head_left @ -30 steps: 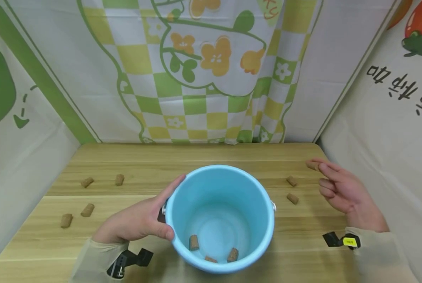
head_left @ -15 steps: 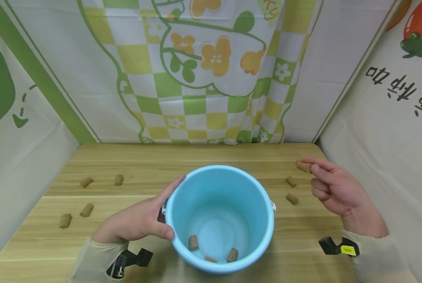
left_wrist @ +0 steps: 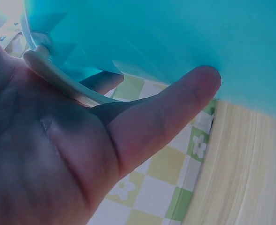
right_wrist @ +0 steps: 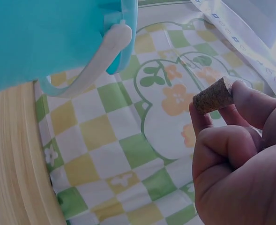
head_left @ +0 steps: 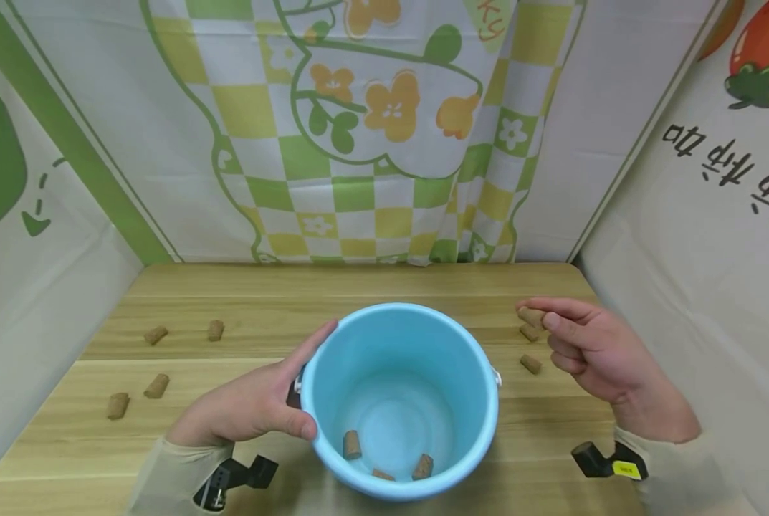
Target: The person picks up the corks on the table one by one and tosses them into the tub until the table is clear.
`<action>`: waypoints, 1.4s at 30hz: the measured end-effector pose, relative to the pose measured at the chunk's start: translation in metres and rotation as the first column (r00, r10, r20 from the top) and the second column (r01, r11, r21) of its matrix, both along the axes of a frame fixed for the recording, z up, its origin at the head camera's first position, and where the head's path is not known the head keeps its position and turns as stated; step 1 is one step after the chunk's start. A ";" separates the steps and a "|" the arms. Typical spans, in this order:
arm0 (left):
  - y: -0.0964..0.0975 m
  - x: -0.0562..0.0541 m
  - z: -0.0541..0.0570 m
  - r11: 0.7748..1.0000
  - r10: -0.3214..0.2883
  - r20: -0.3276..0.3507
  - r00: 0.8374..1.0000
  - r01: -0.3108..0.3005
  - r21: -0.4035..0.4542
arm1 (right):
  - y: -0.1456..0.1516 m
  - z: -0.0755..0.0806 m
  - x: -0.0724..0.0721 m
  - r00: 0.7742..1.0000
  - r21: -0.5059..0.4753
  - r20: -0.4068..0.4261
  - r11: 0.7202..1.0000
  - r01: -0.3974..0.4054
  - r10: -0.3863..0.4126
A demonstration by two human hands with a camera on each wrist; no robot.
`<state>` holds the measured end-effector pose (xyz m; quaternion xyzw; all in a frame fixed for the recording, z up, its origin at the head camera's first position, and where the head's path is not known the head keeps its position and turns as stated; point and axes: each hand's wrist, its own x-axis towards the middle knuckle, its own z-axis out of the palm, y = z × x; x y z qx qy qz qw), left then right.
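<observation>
In the head view my left hand (head_left: 264, 398) rests against the left outer side of a light blue bucket (head_left: 490, 419), thumb and index finger spread along its rim. The left wrist view shows the straight thumb (left_wrist: 166, 115) touching the bucket wall, with the white handle (left_wrist: 58, 77) beside the palm. My right hand (head_left: 593, 351) pinches a cork (head_left: 531, 316) between thumb and fingertips, right of the bucket. In the right wrist view this cork (right_wrist: 213, 96) is tilted, in the air. Three corks are visible inside the bucket, one being this upright cork (head_left: 352, 444).
Two corks lie right of the bucket, the nearer cork (head_left: 530, 364) below the other. Several corks, including this cork (head_left: 118, 405), lie on the left of the wooden table (head_left: 261, 290). A patterned cloth (head_left: 358, 179) hangs behind the table; white walls flank it.
My right hand has moved left and slightly nearer with the cork, closer to the bucket and over the loose corks. The left hand and bucket have stayed in place.
</observation>
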<state>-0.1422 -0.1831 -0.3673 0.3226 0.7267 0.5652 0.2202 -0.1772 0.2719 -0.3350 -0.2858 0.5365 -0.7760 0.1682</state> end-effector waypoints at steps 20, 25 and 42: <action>-0.001 0.000 -0.003 1.000 0.005 0.020 1.000 -0.005 -0.007 | -0.035 0.016 0.015 0.984 0.250 -0.179 0.966 0.071 -0.026; 0.000 0.000 -0.001 1.000 0.008 0.036 0.999 -0.008 -0.014 | -0.042 0.019 0.018 0.975 0.294 -0.218 0.951 0.098 -0.033; -0.001 -0.002 -0.002 1.000 0.007 0.015 1.000 -0.007 -0.016 | -0.055 0.025 0.024 0.978 0.395 -0.205 0.910 0.124 -0.045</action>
